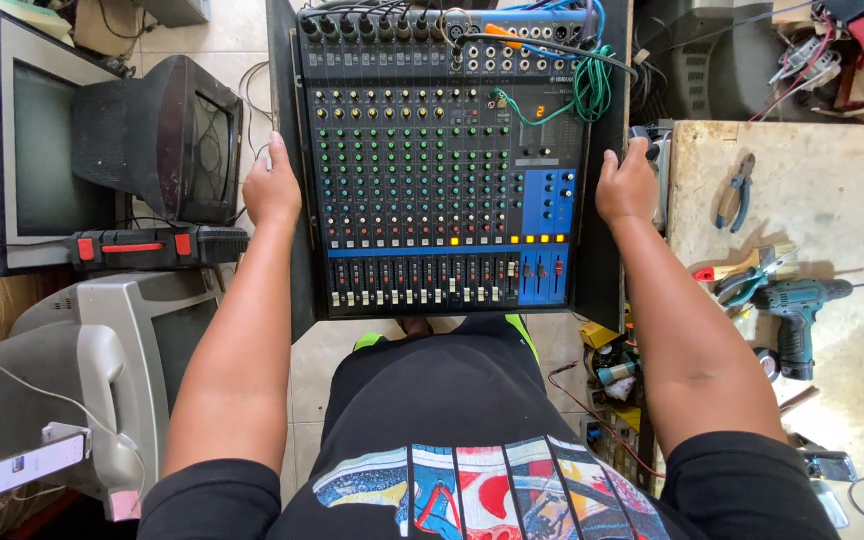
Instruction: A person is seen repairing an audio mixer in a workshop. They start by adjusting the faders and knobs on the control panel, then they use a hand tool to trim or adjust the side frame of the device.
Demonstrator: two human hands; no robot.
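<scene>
1. Black audio mixer [442,170] sat between both hands in the head view, left hand [272,190] clasping its left edge, right hand [627,185] gripping its right edge.
2. Beyond the right fingers lay pliers [739,190]; a teal drill [797,305] lay nearer the wrist.

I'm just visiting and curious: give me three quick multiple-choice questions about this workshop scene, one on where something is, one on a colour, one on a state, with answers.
1. Where does the cordless drill lie?
A. on the workbench right of the audio mixer
B. on top of the mixer
C. on the old televisions at the left

2. What colour is the coiled cable plugged in at the mixer's upper right?
A. red
B. green
C. white

3. How are the hands placed?
A. both on the sliders
B. one holds the drill
C. one on each side edge of the mixer

Answers: 1 A, the drill rests on the bench beside pliers. 2 B, the coil is green. 3 C, the left hand and right hand grip opposite sides.
</scene>
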